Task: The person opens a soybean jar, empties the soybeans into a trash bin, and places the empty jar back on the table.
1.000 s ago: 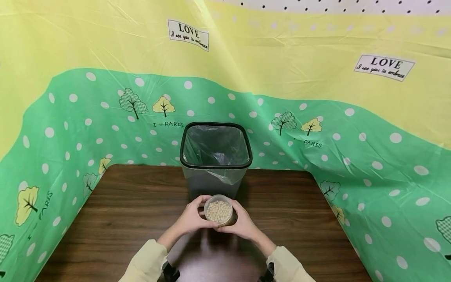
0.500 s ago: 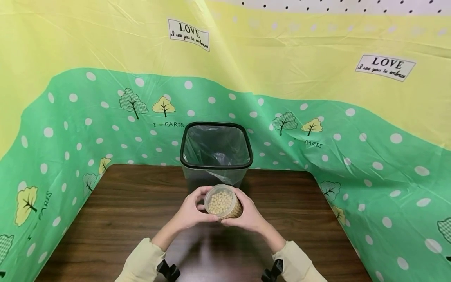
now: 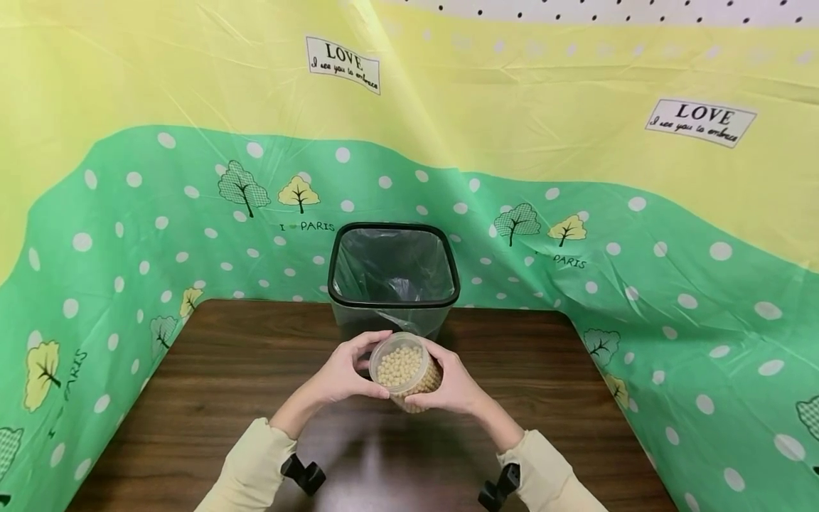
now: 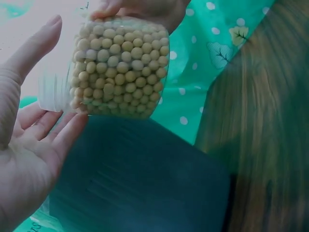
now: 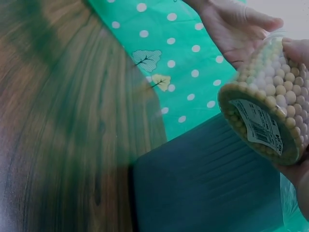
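Observation:
A clear plastic jar (image 3: 402,366) full of small round beige balls is held up in front of the bin, its mouth end turned up and to the left. My right hand (image 3: 454,384) grips its body from the right, thumb on the near side. My left hand (image 3: 345,373) curls round the translucent ridged end, with thumb and fingers at the rim. In the left wrist view the jar (image 4: 120,67) lies nearly sideways, its ridged end near the left fingers (image 4: 70,133). A barcode label (image 5: 260,128) shows on the jar's base in the right wrist view.
A dark bin (image 3: 393,304) with a clear liner stands at the table's back edge, directly beyond the jar. The brown wooden table (image 3: 243,398) is enclosed by a green and yellow printed cloth (image 3: 416,149). Black wrist mounts (image 3: 303,475) sit at both cuffs.
The jar has risen toward my head and tilted, so more of its side shows on the right. Both hands have moved with it, the forearms spreading slightly apart.

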The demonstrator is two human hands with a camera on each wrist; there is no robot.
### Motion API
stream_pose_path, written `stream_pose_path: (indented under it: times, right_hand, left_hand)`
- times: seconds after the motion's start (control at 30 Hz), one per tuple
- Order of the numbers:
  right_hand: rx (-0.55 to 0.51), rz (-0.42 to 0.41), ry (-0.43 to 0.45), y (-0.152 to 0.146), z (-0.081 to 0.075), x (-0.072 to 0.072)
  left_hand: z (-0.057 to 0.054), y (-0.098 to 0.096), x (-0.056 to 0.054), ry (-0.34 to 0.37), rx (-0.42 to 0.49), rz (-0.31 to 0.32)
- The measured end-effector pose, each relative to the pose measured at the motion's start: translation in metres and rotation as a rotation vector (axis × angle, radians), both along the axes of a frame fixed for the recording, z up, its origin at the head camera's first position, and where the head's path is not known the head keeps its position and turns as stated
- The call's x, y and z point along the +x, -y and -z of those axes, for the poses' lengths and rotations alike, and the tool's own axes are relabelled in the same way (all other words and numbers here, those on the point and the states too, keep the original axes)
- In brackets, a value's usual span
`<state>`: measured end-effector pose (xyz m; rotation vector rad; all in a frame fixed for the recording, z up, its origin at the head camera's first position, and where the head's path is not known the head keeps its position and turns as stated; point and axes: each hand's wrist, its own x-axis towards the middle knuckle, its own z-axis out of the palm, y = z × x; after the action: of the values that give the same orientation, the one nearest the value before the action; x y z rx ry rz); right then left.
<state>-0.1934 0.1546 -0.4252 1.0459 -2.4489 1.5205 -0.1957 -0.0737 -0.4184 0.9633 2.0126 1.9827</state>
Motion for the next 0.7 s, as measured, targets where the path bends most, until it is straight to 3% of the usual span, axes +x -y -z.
stream_pose_path:
  times: [0.27, 0.5, 0.6, 0.7]
  right_hand:
    - [-0.004, 0.028, -0.074, 0.006, -0.016, 0.015]
    - [0.008, 0.098, -0.173, 0.012, -0.026, 0.022]
    - [0.011, 0.113, -0.150, 0.011, -0.026, 0.021]
    - [-0.020, 0.071, -0.054, 0.008, -0.028, 0.020]
  left_hand:
    - [0.007, -0.005, 0.005, -0.061, 0.041, -0.023]
    - [0.011, -0.013, 0.011, -0.085, 0.047, -0.161]
    - [0.010, -0.014, 0.013, -0.066, 0.028, -0.194]
    - [0.008, -0.010, 0.012, -0.036, 0.088, -0.139]
